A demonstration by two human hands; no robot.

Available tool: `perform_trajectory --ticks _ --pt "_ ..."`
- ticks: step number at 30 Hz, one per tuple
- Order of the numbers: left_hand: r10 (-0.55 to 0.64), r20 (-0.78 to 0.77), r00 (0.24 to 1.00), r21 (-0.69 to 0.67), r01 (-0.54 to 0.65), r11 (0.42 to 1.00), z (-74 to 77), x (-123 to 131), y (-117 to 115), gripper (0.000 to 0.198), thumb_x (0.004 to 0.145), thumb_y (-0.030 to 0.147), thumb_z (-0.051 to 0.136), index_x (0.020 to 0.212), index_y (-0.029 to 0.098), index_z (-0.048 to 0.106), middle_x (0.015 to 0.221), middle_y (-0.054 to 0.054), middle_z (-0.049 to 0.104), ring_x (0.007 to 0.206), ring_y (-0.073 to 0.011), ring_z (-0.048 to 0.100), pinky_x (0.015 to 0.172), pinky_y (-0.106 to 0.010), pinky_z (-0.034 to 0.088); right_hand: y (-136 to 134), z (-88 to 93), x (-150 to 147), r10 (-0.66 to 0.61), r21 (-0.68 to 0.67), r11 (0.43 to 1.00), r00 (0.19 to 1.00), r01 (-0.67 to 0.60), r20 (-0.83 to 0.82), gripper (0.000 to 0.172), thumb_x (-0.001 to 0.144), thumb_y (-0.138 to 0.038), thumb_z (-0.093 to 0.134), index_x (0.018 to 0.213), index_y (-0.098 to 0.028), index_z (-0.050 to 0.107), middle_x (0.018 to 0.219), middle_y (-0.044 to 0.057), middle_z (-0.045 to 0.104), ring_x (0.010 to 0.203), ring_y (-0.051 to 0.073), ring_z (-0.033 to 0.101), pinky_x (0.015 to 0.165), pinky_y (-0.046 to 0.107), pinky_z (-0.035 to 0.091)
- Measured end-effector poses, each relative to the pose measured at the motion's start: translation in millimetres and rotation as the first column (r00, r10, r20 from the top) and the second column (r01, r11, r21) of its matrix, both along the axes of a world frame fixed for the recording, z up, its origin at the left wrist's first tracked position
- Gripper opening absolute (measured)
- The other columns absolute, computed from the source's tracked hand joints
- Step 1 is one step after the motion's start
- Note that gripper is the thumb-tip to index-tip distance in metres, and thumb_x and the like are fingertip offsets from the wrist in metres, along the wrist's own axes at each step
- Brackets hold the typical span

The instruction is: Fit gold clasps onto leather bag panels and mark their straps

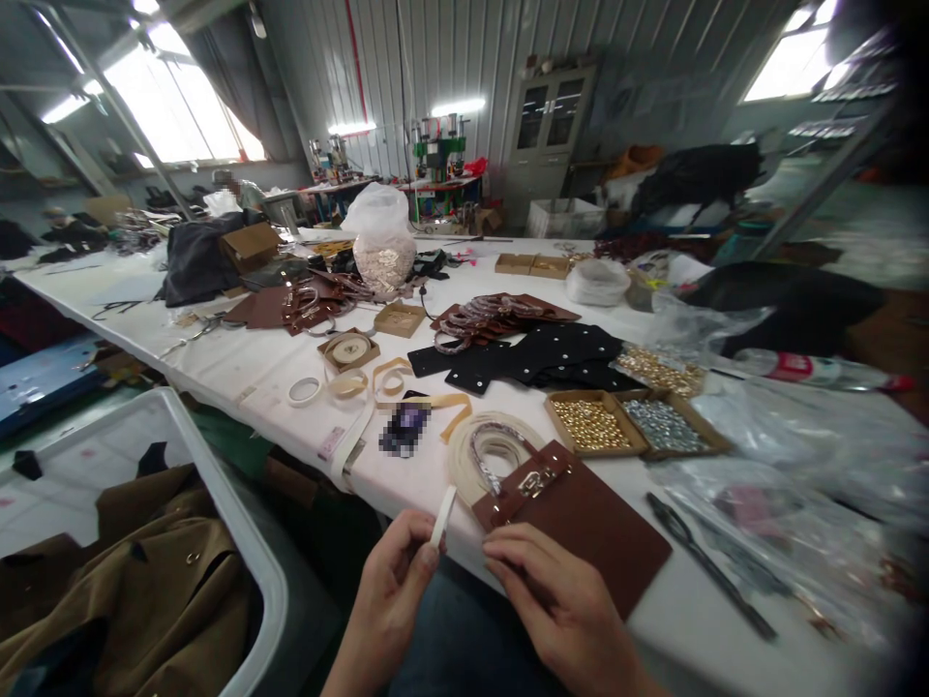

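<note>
At the near edge of the table, left hand pinching a white strip, right hand half curled, hold unclear, by a brown panel, bare room between phone and edge.

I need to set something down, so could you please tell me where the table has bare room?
White tabletop shows between the brown panel and the black tool, and left of the white tape roll. It is crowded around the black pieces, cardboard trays and clear plastic bags.
</note>
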State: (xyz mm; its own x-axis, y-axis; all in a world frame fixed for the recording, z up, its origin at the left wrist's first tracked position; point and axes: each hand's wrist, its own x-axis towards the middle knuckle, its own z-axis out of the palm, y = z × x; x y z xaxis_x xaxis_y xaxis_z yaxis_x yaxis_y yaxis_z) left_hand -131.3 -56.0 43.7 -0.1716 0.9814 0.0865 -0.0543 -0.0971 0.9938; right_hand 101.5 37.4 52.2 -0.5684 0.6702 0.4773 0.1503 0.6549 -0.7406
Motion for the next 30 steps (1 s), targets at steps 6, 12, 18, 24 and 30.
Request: perform_trajectory --ticks 6,12,18,24,30 --pt "0.198 -0.007 0.98 -0.021 -0.198 0.98 -16.1 -27.8 -9.0 0.028 0.117 0.045 0.063 0.11 0.021 0.075 0.109 -0.008 0.066 0.103 -0.0245 0.061 0.095 -0.031 0.047 78.6 10.0 -54.2 -0.083 0.269 0.963 0.959 0.007 0.273 0.018 0.112 -0.016 0.063 0.125 -0.025 0.073 0.142 0.012 0.078 0.132 0.035 0.071 0.116 0.059 0.057" --pt "0.376 0.022 0.926 -0.114 -0.372 0.921 -21.6 -54.6 -33.9 0.036 0.111 0.055 0.069 0.104 0.021 0.078 0.108 -0.01 0.07 0.102 -0.0275 0.062 0.093 -0.033 0.049 162.4 -20.0 -144.0 0.041 0.28 0.939 0.873 -0.2 0.487 0.011 0.112 -0.018 0.065 0.12 -0.022 0.072 0.159 0.014 0.07 0.144 0.033 0.064 0.124 0.057 0.05" --pt "0.458 0.049 0.888 -0.172 -0.444 0.879 -28.8 -73.6 -43.2 0.04 0.108 0.06 0.073 0.104 0.021 0.081 0.106 -0.01 0.072 0.102 -0.0283 0.064 0.092 -0.033 0.051 190.5 -46.5 -182.1 0.102 0.248 0.924 0.812 -0.291 0.574 0.014 0.116 -0.02 0.06 0.121 -0.023 0.073 0.16 0.011 0.07 0.148 0.031 0.061 0.127 0.055 0.046" --pt "0.446 0.098 0.889 -0.166 -0.428 0.889 -26.2 -82.8 -34.5 0.041 0.107 0.06 0.074 0.102 0.02 0.081 0.101 -0.009 0.071 0.097 -0.0264 0.063 0.087 -0.032 0.051 193.0 -52.9 -192.8 0.117 0.24 0.916 0.787 -0.321 0.606 0.018 0.118 -0.023 0.056 0.117 -0.024 0.074 0.149 0.01 0.077 0.142 0.03 0.065 0.124 0.054 0.048" --pt "0.444 0.125 0.887 -0.174 -0.421 0.89 -22.2 -88.0 -33.5 0.038 0.108 0.058 0.074 0.112 0.021 0.082 0.105 -0.009 0.074 0.102 -0.0269 0.066 0.092 -0.032 0.052 189.4 -34.1 -185.5 0.032 0.268 0.953 0.926 -0.142 0.377 0.017 0.118 -0.024 0.053 0.119 -0.024 0.07 0.152 0.012 0.074 0.138 0.03 0.068 0.122 0.054 0.051"
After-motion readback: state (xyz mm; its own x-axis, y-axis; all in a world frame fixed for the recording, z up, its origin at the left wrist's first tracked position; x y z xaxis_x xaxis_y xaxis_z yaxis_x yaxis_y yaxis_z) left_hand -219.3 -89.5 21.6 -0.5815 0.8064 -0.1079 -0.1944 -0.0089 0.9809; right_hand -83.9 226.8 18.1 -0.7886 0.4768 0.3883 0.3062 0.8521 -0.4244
